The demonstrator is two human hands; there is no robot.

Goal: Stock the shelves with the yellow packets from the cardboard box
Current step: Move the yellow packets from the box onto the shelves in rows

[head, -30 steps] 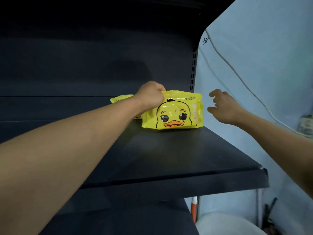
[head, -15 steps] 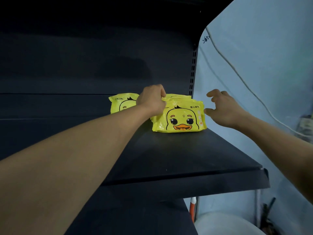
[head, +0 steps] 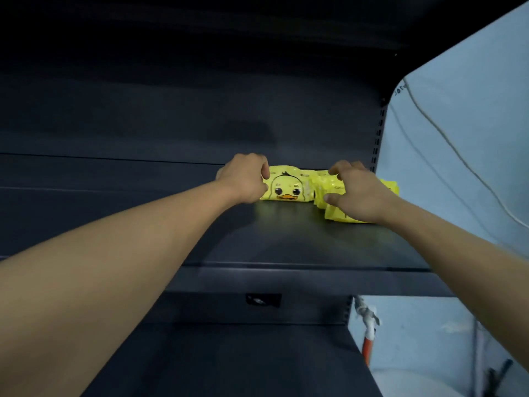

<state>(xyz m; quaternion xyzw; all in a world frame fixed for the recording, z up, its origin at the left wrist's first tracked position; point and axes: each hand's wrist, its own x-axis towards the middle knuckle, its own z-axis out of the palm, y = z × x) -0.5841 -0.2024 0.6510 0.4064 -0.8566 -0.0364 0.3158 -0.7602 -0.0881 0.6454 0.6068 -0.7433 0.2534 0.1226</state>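
yellow packets [head: 286,187] on dark shelf [head: 300,239], one under each hand's fingers [head: 264,174]

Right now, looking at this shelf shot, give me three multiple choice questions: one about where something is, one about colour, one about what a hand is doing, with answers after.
1. Where on the shelf do the yellow packets sit?
A. At the front lip
B. Toward the back, near the right end
C. On the far left

2. What colour is the beak of the duck printed on the duck packet?
A. Orange
B. Blue
C. Green

3. What is the right hand doing?
A. Hanging off the shelf with nothing in it
B. Pointing at the wall
C. Gripping the right packet with curled fingers

Answers:
1 B, since the packets lie deep on the shelf close to the slotted upright.
2 A, since the beak shows orange below the eyes.
3 C, since fingers and thumb curl over that packet, while the left hand grips the duck packet.
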